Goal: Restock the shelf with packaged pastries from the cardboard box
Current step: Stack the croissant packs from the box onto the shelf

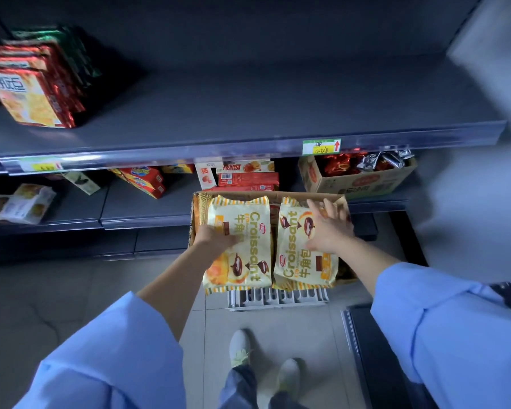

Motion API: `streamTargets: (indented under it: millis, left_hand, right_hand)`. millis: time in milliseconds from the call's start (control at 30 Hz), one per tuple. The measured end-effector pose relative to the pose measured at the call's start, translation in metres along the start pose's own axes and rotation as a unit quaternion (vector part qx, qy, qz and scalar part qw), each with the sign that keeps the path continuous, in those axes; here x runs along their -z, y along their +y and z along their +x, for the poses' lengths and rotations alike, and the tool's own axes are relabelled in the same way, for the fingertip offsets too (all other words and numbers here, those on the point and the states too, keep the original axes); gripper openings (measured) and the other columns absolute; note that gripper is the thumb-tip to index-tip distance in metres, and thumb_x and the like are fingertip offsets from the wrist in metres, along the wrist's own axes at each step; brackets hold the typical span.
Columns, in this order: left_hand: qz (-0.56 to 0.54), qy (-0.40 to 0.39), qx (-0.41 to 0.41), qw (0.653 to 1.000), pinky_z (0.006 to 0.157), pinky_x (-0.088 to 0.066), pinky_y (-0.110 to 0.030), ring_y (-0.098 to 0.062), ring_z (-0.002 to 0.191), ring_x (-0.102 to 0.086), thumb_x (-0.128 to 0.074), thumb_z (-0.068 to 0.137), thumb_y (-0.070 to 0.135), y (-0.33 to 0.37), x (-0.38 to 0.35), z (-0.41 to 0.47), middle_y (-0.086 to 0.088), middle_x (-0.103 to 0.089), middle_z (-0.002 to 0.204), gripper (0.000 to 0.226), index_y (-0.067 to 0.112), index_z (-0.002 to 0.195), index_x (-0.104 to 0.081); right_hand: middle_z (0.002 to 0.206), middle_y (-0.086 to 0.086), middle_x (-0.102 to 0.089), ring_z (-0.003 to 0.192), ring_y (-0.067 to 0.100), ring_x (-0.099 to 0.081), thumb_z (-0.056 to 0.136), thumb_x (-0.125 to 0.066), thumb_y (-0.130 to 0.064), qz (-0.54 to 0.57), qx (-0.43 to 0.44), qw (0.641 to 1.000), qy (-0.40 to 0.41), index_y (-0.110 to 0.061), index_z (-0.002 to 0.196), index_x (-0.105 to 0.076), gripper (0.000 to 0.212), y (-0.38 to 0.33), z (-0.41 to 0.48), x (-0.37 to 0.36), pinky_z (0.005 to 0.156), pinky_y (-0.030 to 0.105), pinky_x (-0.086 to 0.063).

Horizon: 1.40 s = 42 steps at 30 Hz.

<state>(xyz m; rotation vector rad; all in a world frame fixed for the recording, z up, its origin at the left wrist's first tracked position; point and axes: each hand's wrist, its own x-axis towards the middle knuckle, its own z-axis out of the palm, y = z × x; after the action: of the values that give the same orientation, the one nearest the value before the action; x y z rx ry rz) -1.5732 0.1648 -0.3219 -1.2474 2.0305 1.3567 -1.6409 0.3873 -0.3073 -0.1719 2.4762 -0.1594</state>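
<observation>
An open cardboard box stands on a white crate below the shelf, filled with yellow-and-white croissant bags. My left hand lies on the left croissant bag, fingers curled at its left edge. My right hand rests spread flat on the right croissant bag. Whether either hand grips its bag I cannot tell. The wide grey upper shelf above the box is mostly bare.
Red snack boxes stand at the upper shelf's left end. The lower shelf holds red cartons, orange packs and a second cardboard box of foil bags. The white crate sits on the tiled floor; my shoes are near it.
</observation>
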Motion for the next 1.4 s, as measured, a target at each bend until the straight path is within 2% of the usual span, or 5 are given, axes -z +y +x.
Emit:
streamTargets:
  millis: [233,533,767,933,1400]
  left_hand:
    - [-0.008,-0.015,0.011,1.0,0.072,-0.053,-0.026,-0.021,0.09,-0.063,-0.086,0.066,0.02,0.004,0.0,0.009,-0.007,-0.067,0.106,0.056,0.004,0.113,-0.06]
    - [-0.051,-0.012,-0.031,0.998,0.081,-0.052,-0.037,-0.026,0.1,-0.059,-0.087,0.063,0.011,0.016,0.01,-0.002,-0.007,-0.057,0.108,0.071,0.009,0.117,-0.041]
    - [-0.16,0.011,-0.083,0.984,0.073,-0.058,-0.04,-0.027,0.092,-0.067,-0.084,0.067,0.005,0.037,0.027,-0.032,-0.006,-0.065,0.103,0.059,0.009,0.112,-0.047]
    - [-0.239,0.011,-0.156,0.959,0.041,-0.052,-0.019,-0.013,0.065,-0.065,-0.081,0.067,-0.001,0.069,0.029,-0.064,-0.002,-0.069,0.085,0.05,0.004,0.113,-0.061]
    - [-0.261,-0.14,-0.246,0.923,0.084,-0.057,-0.049,-0.029,0.087,-0.07,-0.077,0.072,-0.002,0.193,0.003,-0.084,-0.011,-0.072,0.1,0.032,0.006,0.101,-0.063]
  right_hand:
    - [0.158,-0.005,0.025,0.143,0.027,0.031,0.082,-0.059,0.006,-0.166,0.136,0.976,-0.024,-0.045,0.149,0.001,0.104,-0.019,0.018,0.006,0.117,0.052,0.006]
    - [0.16,0.005,-0.002,0.148,0.032,0.008,0.082,-0.06,0.003,-0.224,0.16,0.961,-0.035,-0.029,0.137,-0.039,0.067,-0.038,0.025,0.013,0.117,0.052,-0.017]
    - [0.113,0.01,-0.052,0.112,0.032,-0.052,0.093,-0.038,-0.014,-0.088,0.1,0.99,0.056,-0.017,0.113,-0.059,0.03,-0.013,0.016,0.035,0.081,0.034,-0.037]
    - [0.081,0.005,-0.051,0.069,0.023,-0.045,0.085,-0.042,-0.005,-0.048,0.077,0.989,0.113,-0.018,0.075,-0.049,0.017,0.022,-0.009,0.082,0.049,0.027,-0.026]
    - [0.092,0.018,-0.062,0.077,0.034,-0.054,0.08,-0.041,0.008,-0.03,-0.073,0.909,0.409,-0.014,0.072,-0.044,0.023,0.103,-0.043,0.243,0.059,0.031,-0.035]
